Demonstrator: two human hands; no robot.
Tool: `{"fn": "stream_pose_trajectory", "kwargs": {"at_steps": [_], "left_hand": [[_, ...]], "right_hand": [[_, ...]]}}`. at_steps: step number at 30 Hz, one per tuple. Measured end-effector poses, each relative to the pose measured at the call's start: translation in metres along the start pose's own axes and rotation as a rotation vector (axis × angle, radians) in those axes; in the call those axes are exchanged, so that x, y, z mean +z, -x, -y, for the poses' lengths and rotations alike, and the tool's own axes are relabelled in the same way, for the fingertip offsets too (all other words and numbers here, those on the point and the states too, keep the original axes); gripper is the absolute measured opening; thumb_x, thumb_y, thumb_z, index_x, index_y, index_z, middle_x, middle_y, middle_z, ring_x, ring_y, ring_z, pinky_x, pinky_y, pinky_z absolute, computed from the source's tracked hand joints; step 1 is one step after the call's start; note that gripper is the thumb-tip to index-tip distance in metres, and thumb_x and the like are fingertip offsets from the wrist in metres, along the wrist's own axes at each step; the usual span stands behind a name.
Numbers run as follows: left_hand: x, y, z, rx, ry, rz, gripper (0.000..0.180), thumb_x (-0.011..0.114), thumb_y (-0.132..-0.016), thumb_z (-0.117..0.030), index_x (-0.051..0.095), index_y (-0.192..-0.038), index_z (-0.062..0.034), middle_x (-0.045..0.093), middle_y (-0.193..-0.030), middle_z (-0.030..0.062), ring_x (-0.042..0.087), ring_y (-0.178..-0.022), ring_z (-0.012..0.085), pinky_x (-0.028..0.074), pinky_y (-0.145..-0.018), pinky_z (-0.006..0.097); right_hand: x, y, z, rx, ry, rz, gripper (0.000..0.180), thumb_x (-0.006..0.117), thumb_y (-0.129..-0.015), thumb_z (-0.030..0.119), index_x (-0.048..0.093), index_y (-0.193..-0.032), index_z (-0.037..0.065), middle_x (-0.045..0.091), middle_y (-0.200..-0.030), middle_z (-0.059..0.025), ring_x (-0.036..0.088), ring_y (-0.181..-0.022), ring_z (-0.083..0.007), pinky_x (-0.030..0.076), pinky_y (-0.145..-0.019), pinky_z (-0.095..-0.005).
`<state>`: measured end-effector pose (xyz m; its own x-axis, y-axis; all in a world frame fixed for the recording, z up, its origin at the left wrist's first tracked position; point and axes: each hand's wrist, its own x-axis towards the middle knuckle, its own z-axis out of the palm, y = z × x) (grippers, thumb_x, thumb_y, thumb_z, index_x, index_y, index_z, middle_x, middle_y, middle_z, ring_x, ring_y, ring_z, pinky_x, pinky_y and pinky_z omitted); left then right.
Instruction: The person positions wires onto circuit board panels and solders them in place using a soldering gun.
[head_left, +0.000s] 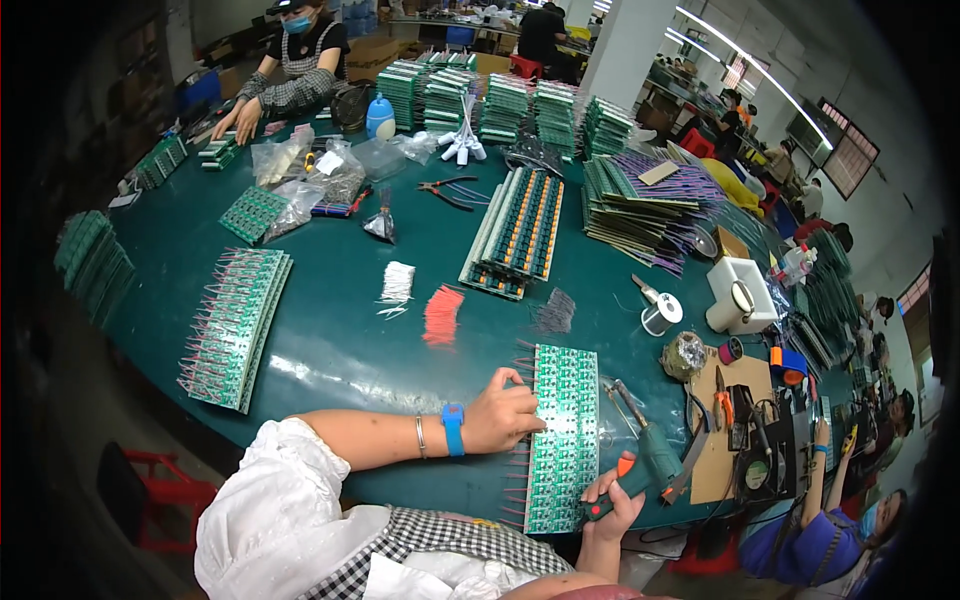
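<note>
A long green circuit board panel [565, 440] lies in front of me, with thin red wires sticking out along its left edge. Over that left edge is my left hand [503, 412], its fingers bent together at the board; whatever they pinch is too small to make out. My right hand [614, 512] is wrapped round the handle of a green pistol-shaped soldering gun [655, 455] with an orange part, right of the panel. The gun's thin metal nozzle points up and away from me, beside the panel's right edge. White wires [397, 283], red wires [442, 316] and grey wires [556, 311] lie beyond.
A wired board stack [235, 330] is at left; boards with orange parts [515, 230] lie ahead. To the right are a solder spool [661, 314], a white container [740, 297] and pliers [722, 402]. Tall board stacks [505, 105] line the far side. A co-worker [300, 70] handles boards far left.
</note>
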<state>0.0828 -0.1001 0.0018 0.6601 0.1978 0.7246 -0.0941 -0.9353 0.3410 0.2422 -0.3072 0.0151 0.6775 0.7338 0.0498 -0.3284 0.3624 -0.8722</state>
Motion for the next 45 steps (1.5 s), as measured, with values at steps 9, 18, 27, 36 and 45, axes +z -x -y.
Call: {"fn": "stream_pose_trajectory", "kwargs": {"at_steps": [9, 18, 27, 36, 45], "left_hand": [[0.001, 0.001, 0.000, -0.027, -0.018, 0.059, 0.016, 0.073, -0.071, -0.004, 0.071, -0.084, -0.0142, 0.051, -0.071, -0.0015, 0.055, -0.071, 0.0165, 0.037, -0.090, 0.045], [-0.001, -0.002, 0.002, -0.043, -0.011, 0.072, 0.017, 0.072, -0.071, -0.004, 0.071, -0.084, -0.0141, 0.051, -0.070, -0.0015, 0.054, -0.070, 0.0164, 0.037, -0.089, 0.045], [-0.003, 0.000, -0.004, -0.026, -0.008, 0.065, 0.018, 0.072, -0.070, -0.003, 0.071, -0.084, -0.0142, 0.050, -0.070, -0.0015, 0.054, -0.069, 0.0163, 0.037, -0.089, 0.045], [0.000, -0.002, 0.008, -0.052, -0.018, 0.074, 0.024, 0.069, -0.064, 0.001, 0.069, -0.082, -0.0152, 0.047, -0.066, -0.0008, 0.053, -0.067, 0.0178, 0.039, -0.087, 0.045], [-0.003, -0.008, 0.015, -0.111, -0.055, 0.129, 0.020, 0.072, -0.065, -0.001, 0.070, -0.079, -0.0151, 0.047, -0.066, -0.0010, 0.053, -0.066, 0.0174, 0.038, -0.087, 0.044]], "right_hand": [[0.000, 0.002, 0.001, 0.014, 0.051, 0.013, 0.053, 0.056, -0.082, 0.010, 0.039, -0.130, -0.004, 0.048, -0.069, -0.0080, 0.051, -0.052, -0.0170, 0.049, -0.049, -0.0305], [0.002, -0.001, 0.001, 0.017, 0.091, 0.020, 0.054, 0.055, -0.080, 0.010, 0.040, -0.130, -0.004, 0.048, -0.070, -0.0085, 0.051, -0.051, -0.0173, 0.049, -0.049, -0.0313], [0.006, 0.009, 0.006, -0.018, 0.032, -0.008, 0.054, 0.059, -0.078, 0.008, 0.040, -0.127, -0.006, 0.051, -0.067, -0.0091, 0.052, -0.052, -0.0174, 0.050, -0.050, -0.0320], [0.005, 0.025, 0.031, 0.022, 0.109, 0.035, 0.064, 0.061, -0.079, 0.012, 0.035, -0.133, -0.010, 0.050, -0.066, -0.0093, 0.051, -0.048, -0.0168, 0.049, -0.047, -0.0304], [-0.011, 0.035, 0.043, 0.265, 0.075, 0.056, 0.066, 0.065, -0.079, 0.012, 0.036, -0.132, -0.013, 0.051, -0.064, -0.0095, 0.053, -0.050, -0.0182, 0.049, -0.050, -0.0314]]}}
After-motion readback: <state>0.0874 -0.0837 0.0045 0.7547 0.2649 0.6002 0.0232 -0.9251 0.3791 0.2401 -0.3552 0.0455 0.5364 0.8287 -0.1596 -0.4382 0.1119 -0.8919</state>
